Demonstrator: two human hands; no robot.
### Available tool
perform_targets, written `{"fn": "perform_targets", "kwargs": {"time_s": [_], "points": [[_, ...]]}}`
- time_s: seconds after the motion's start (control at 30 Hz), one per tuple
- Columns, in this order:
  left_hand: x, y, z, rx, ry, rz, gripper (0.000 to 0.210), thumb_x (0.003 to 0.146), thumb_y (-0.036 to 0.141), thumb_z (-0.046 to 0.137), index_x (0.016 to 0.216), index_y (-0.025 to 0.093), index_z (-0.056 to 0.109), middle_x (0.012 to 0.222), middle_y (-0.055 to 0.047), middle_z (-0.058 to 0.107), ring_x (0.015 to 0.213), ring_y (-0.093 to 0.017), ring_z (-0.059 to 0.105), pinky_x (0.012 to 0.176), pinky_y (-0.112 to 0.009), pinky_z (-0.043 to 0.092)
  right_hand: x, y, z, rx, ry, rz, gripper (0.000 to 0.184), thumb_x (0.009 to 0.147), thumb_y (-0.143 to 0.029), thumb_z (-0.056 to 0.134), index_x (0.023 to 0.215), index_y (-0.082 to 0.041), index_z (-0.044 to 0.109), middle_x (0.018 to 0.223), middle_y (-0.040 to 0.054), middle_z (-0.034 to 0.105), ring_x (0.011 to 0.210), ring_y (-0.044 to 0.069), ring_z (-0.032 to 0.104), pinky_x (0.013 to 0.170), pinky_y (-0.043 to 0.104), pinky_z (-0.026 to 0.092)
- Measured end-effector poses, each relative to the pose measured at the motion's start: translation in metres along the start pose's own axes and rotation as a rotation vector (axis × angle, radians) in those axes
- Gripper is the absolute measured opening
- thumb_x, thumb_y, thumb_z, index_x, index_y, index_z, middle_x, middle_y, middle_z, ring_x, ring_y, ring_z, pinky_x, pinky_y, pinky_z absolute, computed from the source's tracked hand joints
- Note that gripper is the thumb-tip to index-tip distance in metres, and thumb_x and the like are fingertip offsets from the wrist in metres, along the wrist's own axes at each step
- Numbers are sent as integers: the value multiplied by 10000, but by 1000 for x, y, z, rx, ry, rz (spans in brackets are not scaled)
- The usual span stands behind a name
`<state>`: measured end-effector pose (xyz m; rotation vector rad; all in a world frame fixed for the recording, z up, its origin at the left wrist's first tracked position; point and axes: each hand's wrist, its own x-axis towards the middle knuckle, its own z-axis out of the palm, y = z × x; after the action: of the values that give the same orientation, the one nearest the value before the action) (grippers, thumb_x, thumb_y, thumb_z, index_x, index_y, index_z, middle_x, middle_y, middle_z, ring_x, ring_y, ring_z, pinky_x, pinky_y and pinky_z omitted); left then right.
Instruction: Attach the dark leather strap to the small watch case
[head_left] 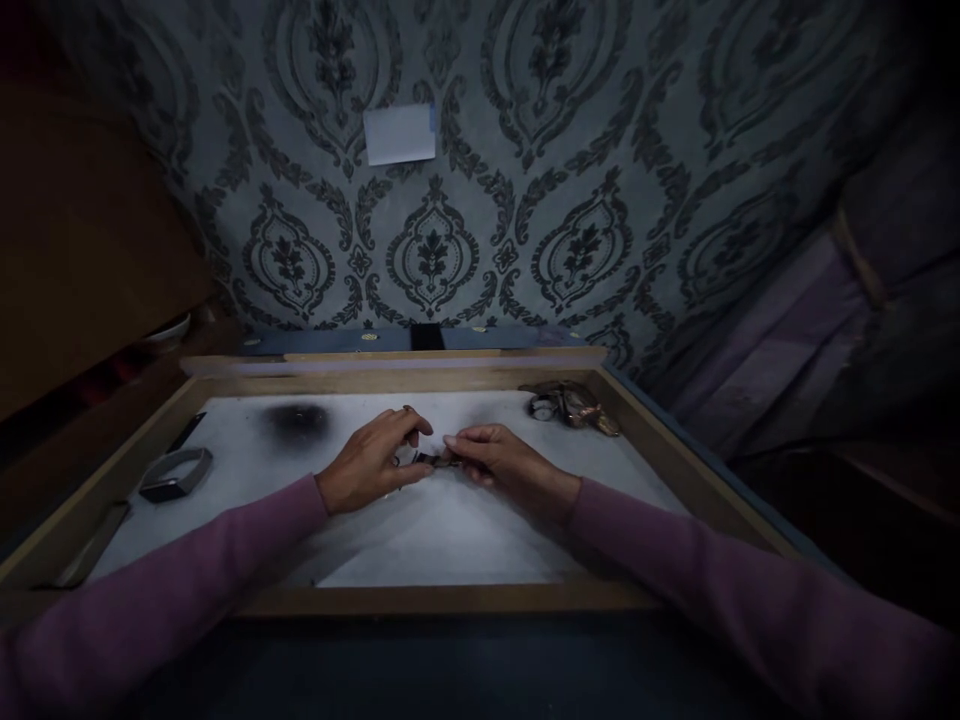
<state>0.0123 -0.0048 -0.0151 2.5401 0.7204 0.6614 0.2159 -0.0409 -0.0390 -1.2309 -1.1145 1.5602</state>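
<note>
Tray: shallow, with a straight-edged, wood-coloured rim (450, 600) around a smooth white floor; a soft-edged dark smudge (296, 420) lies toward the far edge.
Small piece: a dark, narrow piece (426, 459) at mid-tray, between the hands; its finer form is too dim to tell.
Right hand: the right hand (499, 462) comes in from the near right corner, fingers curled, its grip pinching the piece's right end.
Left hand: the left hand (375, 455) arches palm-down, grip spread, thumb tip beside the piece; contact cannot be told.
Far right corner: a glossy brown, crumpled heap (574, 405).
Left edge: a squared grey loop (166, 490) with a smooth dark face; a flat, dull strip (94, 545) near the near left corner.
</note>
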Motion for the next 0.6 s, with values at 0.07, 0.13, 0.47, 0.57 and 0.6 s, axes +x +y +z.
{"fn": "perform_targets", "kwargs": {"time_s": [0.07,0.13,0.47,0.57,0.6], "points": [[0,5,1,9,-15,33,219,844,333,622,986,200,523,877,-15,544,827,-188,506,743,-294,398,-1,1,2,23,9,-5,374,666,-460,776,643,-106,660,429,-36,511,375,41,384,361,185,209],[-1,6,4,11,-22,62,196,850,336,618,953,199,521,882,-15,543,825,-183,498,740,-289,395,-2,2,5,49,15,-10,400,669,-496,764,655,-110,664,460,-29,531,402,47,425,376,179,246],[1,9,7,8,34,72,101,884,261,549,820,194,509,795,-9,532,759,-168,493,680,-276,379,1,0,14,199,-54,-8,284,720,-389,693,697,-107,674,570,45,650,476,104,572,420,200,355],[1,10,5,-53,59,60,92,885,219,537,803,187,512,779,-2,529,742,-151,503,664,-259,380,-2,-5,13,192,-56,-22,195,707,-292,657,740,-105,704,635,48,674,513,93,582,433,183,353],[1,10,4,-75,66,58,89,882,208,537,799,185,514,774,1,528,732,-144,504,660,-254,381,-3,-6,13,189,-61,-29,187,690,-278,653,743,-109,711,641,44,676,525,96,588,435,181,354]]}}
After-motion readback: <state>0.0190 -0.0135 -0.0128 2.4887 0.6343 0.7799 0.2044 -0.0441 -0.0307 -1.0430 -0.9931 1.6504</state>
